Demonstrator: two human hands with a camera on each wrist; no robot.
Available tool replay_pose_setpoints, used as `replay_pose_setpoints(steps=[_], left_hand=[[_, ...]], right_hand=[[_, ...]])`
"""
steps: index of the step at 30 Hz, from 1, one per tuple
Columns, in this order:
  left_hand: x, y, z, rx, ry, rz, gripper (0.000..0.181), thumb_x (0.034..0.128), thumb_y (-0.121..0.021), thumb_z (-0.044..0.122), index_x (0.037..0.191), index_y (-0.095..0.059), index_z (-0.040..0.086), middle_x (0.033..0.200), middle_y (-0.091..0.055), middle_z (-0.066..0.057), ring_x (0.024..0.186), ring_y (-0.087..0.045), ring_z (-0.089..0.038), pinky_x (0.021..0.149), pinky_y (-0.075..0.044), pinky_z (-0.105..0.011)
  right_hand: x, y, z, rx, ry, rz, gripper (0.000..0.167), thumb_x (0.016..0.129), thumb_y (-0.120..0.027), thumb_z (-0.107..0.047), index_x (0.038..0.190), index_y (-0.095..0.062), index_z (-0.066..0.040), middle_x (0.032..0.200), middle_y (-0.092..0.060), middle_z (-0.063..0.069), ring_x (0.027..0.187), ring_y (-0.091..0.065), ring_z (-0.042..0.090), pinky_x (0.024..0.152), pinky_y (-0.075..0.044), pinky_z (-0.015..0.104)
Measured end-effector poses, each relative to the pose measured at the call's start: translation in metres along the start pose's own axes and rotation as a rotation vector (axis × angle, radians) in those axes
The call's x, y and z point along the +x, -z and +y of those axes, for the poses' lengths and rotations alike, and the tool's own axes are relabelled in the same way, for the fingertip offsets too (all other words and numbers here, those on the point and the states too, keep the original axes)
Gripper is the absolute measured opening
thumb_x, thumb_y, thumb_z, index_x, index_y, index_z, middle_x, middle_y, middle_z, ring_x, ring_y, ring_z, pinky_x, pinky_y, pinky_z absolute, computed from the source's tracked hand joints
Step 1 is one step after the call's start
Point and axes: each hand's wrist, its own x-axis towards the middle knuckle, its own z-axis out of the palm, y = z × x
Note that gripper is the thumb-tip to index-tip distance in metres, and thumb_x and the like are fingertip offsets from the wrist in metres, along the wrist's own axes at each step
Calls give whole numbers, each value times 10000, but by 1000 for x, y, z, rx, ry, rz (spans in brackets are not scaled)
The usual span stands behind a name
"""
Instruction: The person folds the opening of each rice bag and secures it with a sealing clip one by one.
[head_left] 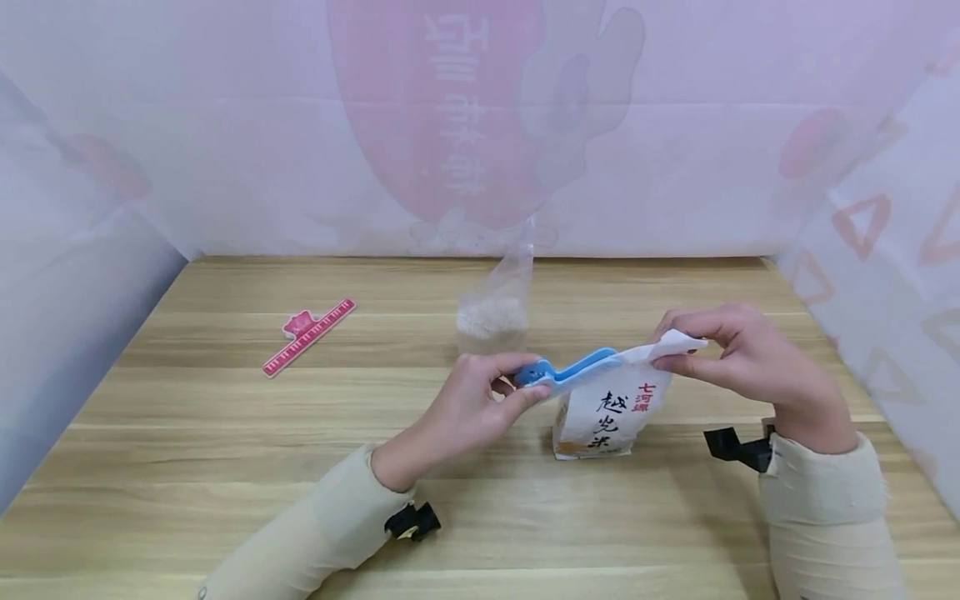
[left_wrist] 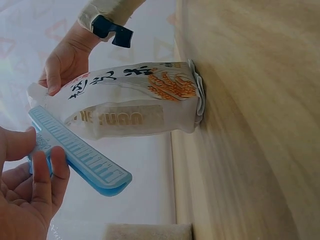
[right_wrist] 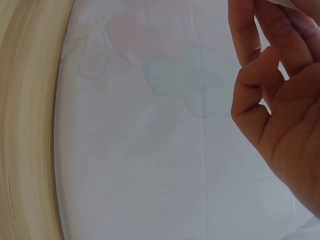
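Observation:
A white paper rice bag (head_left: 611, 417) with dark and red lettering stands upright, its top edge drawn flat. My left hand (head_left: 472, 400) pinches the handle of a blue ruler-shaped bag clip (head_left: 581, 367) between thumb and fingers. In the left wrist view, the clip (left_wrist: 82, 150) lies slanting at the top of the bag (left_wrist: 130, 100), its lower end sticking out past the bag's side. How far its jaws reach over the paper I cannot tell. My right hand (head_left: 750, 354) pinches the other end of the bag's top between thumb and fingers.
Behind the paper bag is a clear plastic bag (head_left: 491, 321) of pale grains, its top pointing up. A pink clip with a piano-key pattern (head_left: 309, 337) lies on the wooden table (head_left: 225, 467) at the left. Printed white cloth (head_left: 247, 167) walls in the back and sides.

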Motion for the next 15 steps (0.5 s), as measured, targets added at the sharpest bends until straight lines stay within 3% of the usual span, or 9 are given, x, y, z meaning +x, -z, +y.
replay_pose_setpoints(steps=[8,15], left_hand=[[5,0,5,6,-29,-4,110,908,-716,100,1002,-728,44,779,-655,-23,693,-565,-46,646,-577,-208],[9,-4,9,-9,-55,6,116,904,-713,81,1004,-730,25,771,-659,-33,685,-571,-48,646,-581,-207]], right_hand=[[1,-2,3,30,54,19,253,823,-720,114,912,-728,-122,844,-653,32,768,-604,53,688,-499,188],[0,-2,0,-3,20,8,371,764,-723,183,910,-736,-159,895,-673,-61,774,-617,41,683,-501,180]])
